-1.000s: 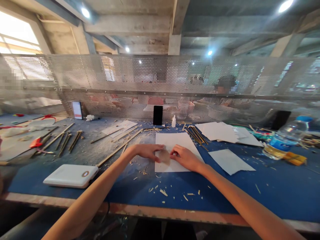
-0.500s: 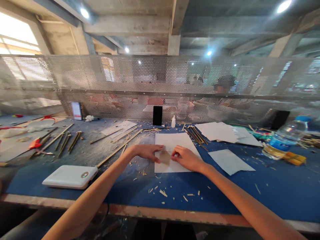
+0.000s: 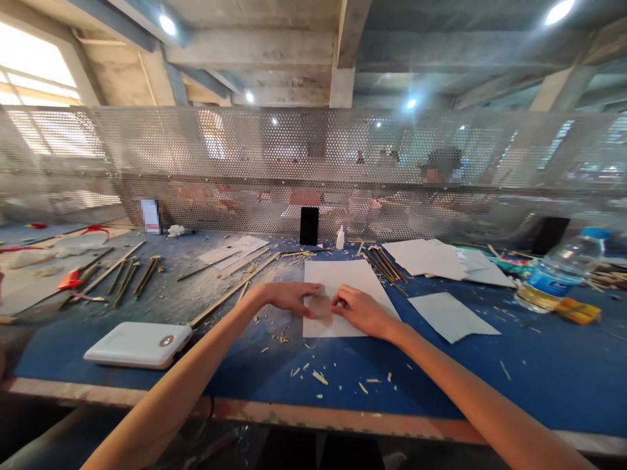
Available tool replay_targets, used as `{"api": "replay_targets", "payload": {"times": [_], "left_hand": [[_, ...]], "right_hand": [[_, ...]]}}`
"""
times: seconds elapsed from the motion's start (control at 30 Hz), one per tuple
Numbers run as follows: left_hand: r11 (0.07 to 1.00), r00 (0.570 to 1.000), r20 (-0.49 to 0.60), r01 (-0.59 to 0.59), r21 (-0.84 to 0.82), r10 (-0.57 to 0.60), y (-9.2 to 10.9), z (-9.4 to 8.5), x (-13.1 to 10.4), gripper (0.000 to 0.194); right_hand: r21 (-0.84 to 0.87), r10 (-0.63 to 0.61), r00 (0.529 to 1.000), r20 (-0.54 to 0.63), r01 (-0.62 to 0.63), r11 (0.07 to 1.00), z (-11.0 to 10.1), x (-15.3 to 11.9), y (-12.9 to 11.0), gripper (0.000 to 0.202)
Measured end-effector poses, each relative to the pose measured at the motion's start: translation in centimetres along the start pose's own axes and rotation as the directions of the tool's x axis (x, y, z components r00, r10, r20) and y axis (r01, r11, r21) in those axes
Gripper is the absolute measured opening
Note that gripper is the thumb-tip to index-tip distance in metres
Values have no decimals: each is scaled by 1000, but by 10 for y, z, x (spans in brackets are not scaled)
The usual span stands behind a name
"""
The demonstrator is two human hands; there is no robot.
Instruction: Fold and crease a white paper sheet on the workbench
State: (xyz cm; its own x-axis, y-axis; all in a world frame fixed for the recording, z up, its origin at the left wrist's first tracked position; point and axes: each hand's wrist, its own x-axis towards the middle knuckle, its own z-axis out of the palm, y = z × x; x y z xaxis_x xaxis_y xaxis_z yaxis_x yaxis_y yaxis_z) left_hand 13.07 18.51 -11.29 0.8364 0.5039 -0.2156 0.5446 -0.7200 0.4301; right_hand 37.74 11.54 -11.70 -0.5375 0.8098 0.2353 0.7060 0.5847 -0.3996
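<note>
A white sheet of paper (image 3: pixel 350 273) lies flat on the blue table in front of me. My left hand (image 3: pixel 292 298) rests over its left edge, thumb and fingers spread apart. On the paper's right half sits my right hand (image 3: pixel 360 309), its thumb and fingertips pinched together. Whatever those fingertips hold, if anything, is too small to make out. A thin brownish patch (image 3: pixel 321 309) shows on the paper between both hands; whether it is a film, a thin piece or a shadow I cannot tell.
A white power bank (image 3: pixel 132 344) lies front left. Bamboo sticks (image 3: pixel 386 264), paper sheets (image 3: pixel 425 258) and a torn sheet (image 3: pixel 450 315) lie to the right, near a plastic bottle (image 3: pixel 558 274). A small white bottle (image 3: pixel 339 237) and a black phone (image 3: pixel 309 226) stand behind.
My right hand has shifted slightly left across the paper, closer to my left hand. The left hand stays in place.
</note>
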Motion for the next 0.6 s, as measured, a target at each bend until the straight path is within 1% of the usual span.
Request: {"api": "replay_targets", "payload": {"times": [0.07,0.1,0.23,0.37,0.43,0.53,0.6], "left_hand": [[1000,1000,-1,7,3,-7,1,0,0,91],[1000,1000,2,9,2,-9,1,-1,0,91],[1000,1000,11,11,5,-11,2,-1,-1,93],[1000,1000,-4,8,17,-8,2,-1,0,92],[1000,1000,-2,8,16,-8,2,-1,0,92],[1000,1000,6,-1,18,0,1,-1,0,92],[1000,1000,4,1,20,-1,1,0,0,92]], "right_hand": [[-82,17,999,-31,-20,996,-2,0,0,8],[-92,18,1000,-22,-20,996,-3,-1,1,8],[-5,-27,998,60,27,1000,-2,-1,0,8],[-71,-5,1000,-6,5,997,-2,-1,0,8],[-84,7,1000,-7,-8,996,-3,-1,1,6],[2,-11,998,61,11,1000,-3,-2,0,6],[43,-25,997,75,21,999,-1,-2,0,7]]}}
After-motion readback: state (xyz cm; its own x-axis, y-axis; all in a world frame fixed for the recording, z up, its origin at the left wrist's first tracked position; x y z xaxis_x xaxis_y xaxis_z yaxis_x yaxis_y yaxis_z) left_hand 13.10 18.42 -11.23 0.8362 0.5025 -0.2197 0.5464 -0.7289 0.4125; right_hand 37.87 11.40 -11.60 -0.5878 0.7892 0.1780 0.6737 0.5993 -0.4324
